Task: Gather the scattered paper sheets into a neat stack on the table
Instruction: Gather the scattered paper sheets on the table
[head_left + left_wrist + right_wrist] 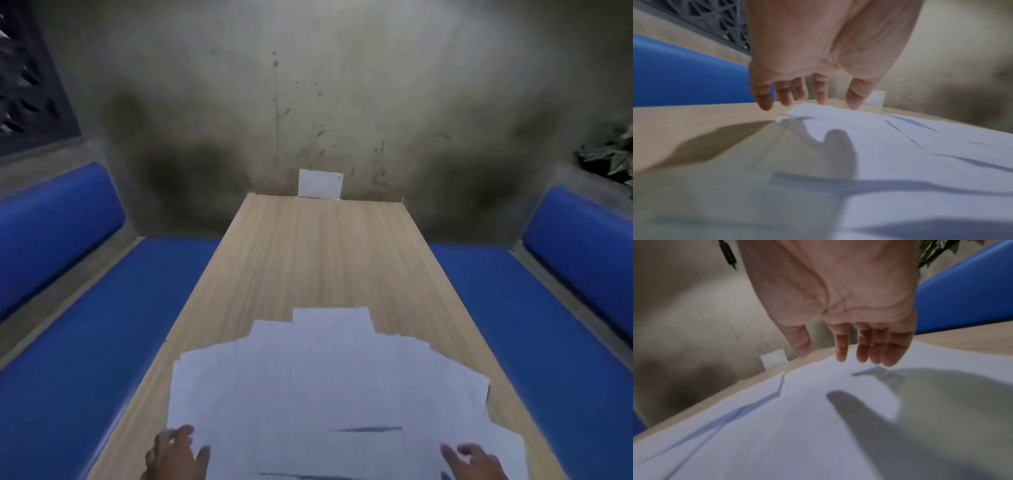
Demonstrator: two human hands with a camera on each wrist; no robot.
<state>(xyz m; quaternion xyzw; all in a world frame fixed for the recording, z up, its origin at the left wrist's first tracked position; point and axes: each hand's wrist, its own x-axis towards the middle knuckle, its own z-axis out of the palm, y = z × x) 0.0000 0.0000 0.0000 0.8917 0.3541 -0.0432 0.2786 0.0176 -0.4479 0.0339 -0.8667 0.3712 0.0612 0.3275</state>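
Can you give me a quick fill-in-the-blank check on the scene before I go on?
1. The paper sheets lie spread on a ____ table.
2. The benches on both sides of the table are ____ in colour.
3. The left hand and right hand both have their fingers ____, holding nothing.
4. A small white card stands at the ____ end of the table, against the wall.

Missing words: wooden; blue; open; far

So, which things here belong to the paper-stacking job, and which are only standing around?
For the job:
paper sheets
table
left hand
right hand

Only standing around:
white card at the wall
blue benches
plant
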